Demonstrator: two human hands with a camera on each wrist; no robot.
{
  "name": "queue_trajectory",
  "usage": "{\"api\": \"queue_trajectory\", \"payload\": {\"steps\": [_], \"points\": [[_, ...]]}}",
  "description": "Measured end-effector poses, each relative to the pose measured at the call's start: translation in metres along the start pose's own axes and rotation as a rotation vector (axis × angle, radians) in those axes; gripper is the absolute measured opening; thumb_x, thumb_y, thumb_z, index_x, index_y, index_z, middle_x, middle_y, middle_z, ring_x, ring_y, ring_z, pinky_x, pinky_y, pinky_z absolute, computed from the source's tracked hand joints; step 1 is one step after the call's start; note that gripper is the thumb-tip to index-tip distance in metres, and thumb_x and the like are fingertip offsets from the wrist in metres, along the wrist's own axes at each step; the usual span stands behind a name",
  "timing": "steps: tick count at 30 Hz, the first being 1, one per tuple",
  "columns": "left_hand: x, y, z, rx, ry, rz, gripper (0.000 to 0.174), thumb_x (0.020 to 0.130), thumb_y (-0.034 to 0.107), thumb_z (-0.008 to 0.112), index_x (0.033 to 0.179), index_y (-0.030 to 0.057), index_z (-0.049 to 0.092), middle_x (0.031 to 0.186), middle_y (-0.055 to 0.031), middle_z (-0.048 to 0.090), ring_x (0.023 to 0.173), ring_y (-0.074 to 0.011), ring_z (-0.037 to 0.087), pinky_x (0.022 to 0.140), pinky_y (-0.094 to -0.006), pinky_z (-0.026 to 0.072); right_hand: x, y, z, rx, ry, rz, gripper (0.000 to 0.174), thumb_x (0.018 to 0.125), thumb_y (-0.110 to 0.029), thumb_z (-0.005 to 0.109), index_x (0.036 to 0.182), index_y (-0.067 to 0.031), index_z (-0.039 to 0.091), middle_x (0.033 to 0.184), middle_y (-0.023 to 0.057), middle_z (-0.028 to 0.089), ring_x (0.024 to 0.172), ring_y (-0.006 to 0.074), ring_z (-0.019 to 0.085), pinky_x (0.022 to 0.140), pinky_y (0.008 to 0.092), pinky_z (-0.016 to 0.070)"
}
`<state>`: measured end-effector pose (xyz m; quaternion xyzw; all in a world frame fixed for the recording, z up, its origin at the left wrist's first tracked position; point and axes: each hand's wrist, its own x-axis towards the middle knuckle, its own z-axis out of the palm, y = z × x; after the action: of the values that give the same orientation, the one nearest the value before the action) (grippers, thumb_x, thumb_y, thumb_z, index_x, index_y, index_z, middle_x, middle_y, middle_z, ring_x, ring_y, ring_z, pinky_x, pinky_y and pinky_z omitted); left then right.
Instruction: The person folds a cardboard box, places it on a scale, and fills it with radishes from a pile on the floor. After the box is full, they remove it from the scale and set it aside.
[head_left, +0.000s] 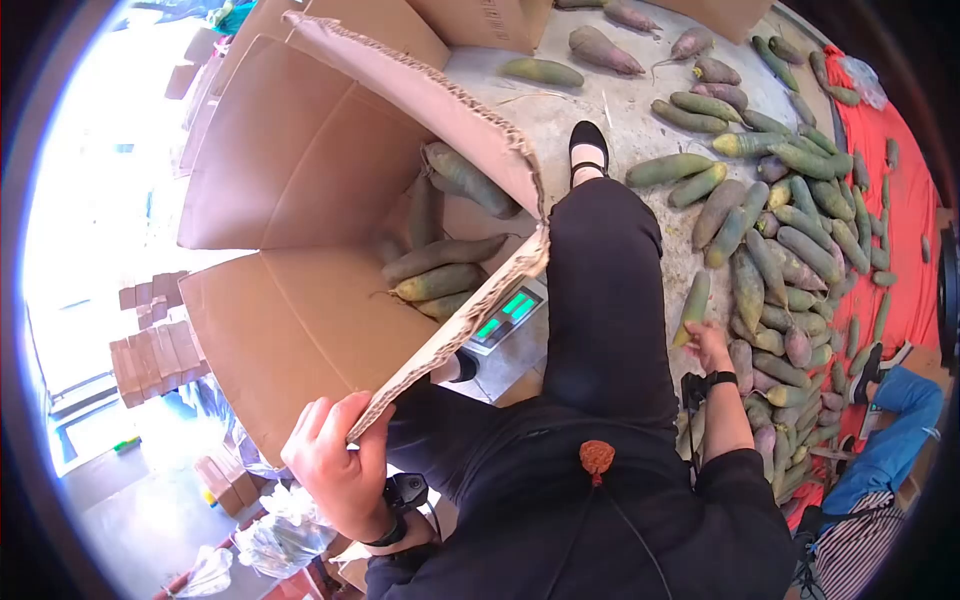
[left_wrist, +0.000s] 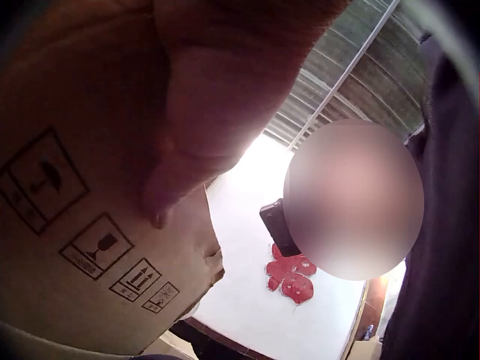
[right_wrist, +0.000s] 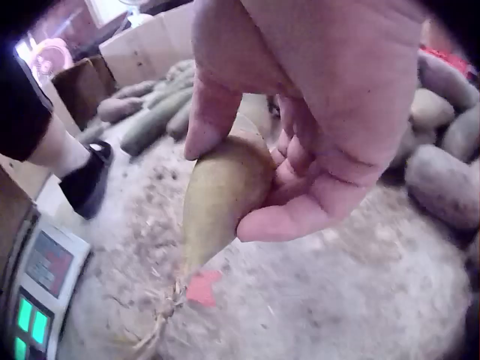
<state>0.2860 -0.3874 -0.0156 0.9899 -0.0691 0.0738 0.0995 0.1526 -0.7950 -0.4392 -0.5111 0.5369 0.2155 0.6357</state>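
My left hand (head_left: 335, 470) grips the near flap of a large open cardboard box (head_left: 300, 180); in the left wrist view the hand (left_wrist: 217, 97) lies against the box wall (left_wrist: 82, 247) with its printed handling symbols. Several green radishes (head_left: 440, 270) lie inside the box. My right hand (head_left: 708, 345) holds one greenish-yellow radish (head_left: 692, 308) just above the concrete floor. The right wrist view shows the hand (right_wrist: 315, 127) with fingers curled round that radish (right_wrist: 217, 195), root tail pointing down.
A big heap of radishes (head_left: 790, 240) covers the floor on the right, partly on a red sheet (head_left: 905, 230). A scale with a green display (head_left: 505, 312) (right_wrist: 34, 292) sits under the box. My black shoe (head_left: 588, 145) stands ahead. Another person (head_left: 890, 440) sits at right.
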Motion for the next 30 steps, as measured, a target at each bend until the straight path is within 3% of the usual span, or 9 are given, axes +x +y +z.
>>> {"api": "queue_trajectory", "payload": {"steps": [4, 7, 13, 16, 19, 21, 23, 26, 30], "points": [[0.000, 0.000, -0.003, -0.039, -0.009, -0.015, 0.016, 0.068, 0.008, 0.073, 0.078, -0.0005, 0.063, 0.061, -0.0124, 0.049, 0.055, -0.0284, 0.050, 0.052, -0.0344, 0.0379, -0.052, -0.097, 0.026, -0.025, -0.083, -0.366, 0.040, 0.080, -0.019, 0.067, 0.115, -0.0082, 0.051, 0.100, 0.0038, 0.060, 0.090, 0.0180, 0.059, 0.071, 0.0368, 0.0504], [0.001, 0.000, -0.001, -0.033, 0.017, 0.038, 0.017, 0.067, 0.014, 0.075, 0.075, 0.0045, 0.063, 0.061, -0.0082, 0.053, 0.056, -0.0258, 0.053, 0.051, -0.0347, 0.0396, -0.119, -0.181, 0.050, 0.035, -0.200, -0.680, 0.046, 0.081, -0.010, 0.064, 0.123, -0.0009, 0.047, 0.105, 0.0070, 0.061, 0.083, 0.0127, 0.061, 0.064, 0.0229, 0.0485], [-0.007, -0.001, 0.002, -0.015, 0.055, 0.058, 0.014, 0.071, 0.013, 0.072, 0.077, 0.0036, 0.063, 0.065, -0.0108, 0.055, 0.061, -0.0296, 0.056, 0.054, -0.0364, 0.0423, -0.264, -0.300, 0.108, 0.001, -0.467, -1.251, 0.047, 0.077, -0.016, 0.071, 0.119, -0.0007, 0.054, 0.098, 0.0040, 0.063, 0.082, 0.0097, 0.059, 0.066, 0.0229, 0.0465], [-0.011, -0.007, 0.004, 0.007, 0.048, 0.089, 0.016, 0.076, 0.014, 0.069, 0.080, 0.0013, 0.062, 0.068, -0.0125, 0.056, 0.062, -0.0323, 0.055, 0.055, -0.0391, 0.0418, -0.323, -0.323, 0.151, 0.041, -0.619, -1.295, 0.046, 0.069, -0.027, 0.077, 0.102, 0.0018, 0.065, 0.081, 0.0039, 0.065, 0.068, 0.0096, 0.060, 0.059, 0.0225, 0.0479], [-0.013, -0.009, 0.005, 0.005, 0.035, 0.106, 0.018, 0.080, 0.018, 0.068, 0.081, 0.0006, 0.062, 0.070, -0.0132, 0.057, 0.062, -0.0326, 0.056, 0.055, -0.0392, 0.0419, -0.341, -0.328, 0.198, 0.039, -0.603, -1.597, 0.037, 0.070, -0.023, 0.071, 0.093, 0.0057, 0.066, 0.074, 0.0196, 0.065, 0.065, 0.0253, 0.064, 0.068, 0.0332, 0.0510], [-0.012, -0.009, 0.005, -0.005, 0.015, 0.103, 0.020, 0.081, 0.020, 0.067, 0.082, 0.0003, 0.062, 0.071, -0.0137, 0.057, 0.063, -0.0327, 0.056, 0.055, -0.0391, 0.0421, -0.341, -0.317, 0.212, 0.164, -0.679, -1.653, 0.034, 0.069, -0.018, 0.071, 0.095, 0.0032, 0.066, 0.082, 0.0198, 0.066, 0.075, 0.0321, 0.065, 0.070, 0.0375, 0.0511], [-0.014, -0.012, 0.003, 0.045, -0.026, 0.081, 0.021, 0.086, 0.018, 0.064, 0.088, -0.0031, 0.064, 0.073, -0.0155, 0.063, 0.063, -0.0311, 0.061, 0.058, -0.0365, 0.0454, -0.327, -0.305, 0.214, 0.223, -0.470, -1.867, 0.028, 0.076, -0.018, 0.072, 0.094, 0.0017, 0.062, 0.084, 0.0112, 0.064, 0.068, 0.0176, 0.060, 0.064, 0.0302, 0.0492], [-0.014, -0.020, 0.005, 0.041, -0.017, 0.095, 0.024, 0.087, 0.020, 0.063, 0.093, -0.0034, 0.065, 0.076, -0.0149, 0.066, 0.066, -0.0280, 0.064, 0.061, -0.0347, 0.0480, -0.296, -0.284, 0.173, 0.230, -0.484, -1.446, 0.019, 0.078, -0.013, 0.072, 0.085, -0.0033, 0.057, 0.079, 0.0007, 0.059, 0.066, 0.0056, 0.053, 0.058, 0.0223, 0.0443], [-0.011, -0.001, 0.001, 0.099, -0.019, 0.094, 0.025, 0.081, 0.016, 0.072, 0.086, -0.0076, 0.067, 0.067, -0.0156, 0.063, 0.055, -0.0177, 0.053, 0.055, -0.0350, 0.0445, -0.189, -0.223, 0.112, 0.039, -0.062, -1.227, 0.016, 0.078, -0.016, 0.071, 0.078, -0.0027, 0.061, 0.071, -0.0004, 0.061, 0.062, 0.0059, 0.052, 0.055, 0.0240, 0.0446]]}}
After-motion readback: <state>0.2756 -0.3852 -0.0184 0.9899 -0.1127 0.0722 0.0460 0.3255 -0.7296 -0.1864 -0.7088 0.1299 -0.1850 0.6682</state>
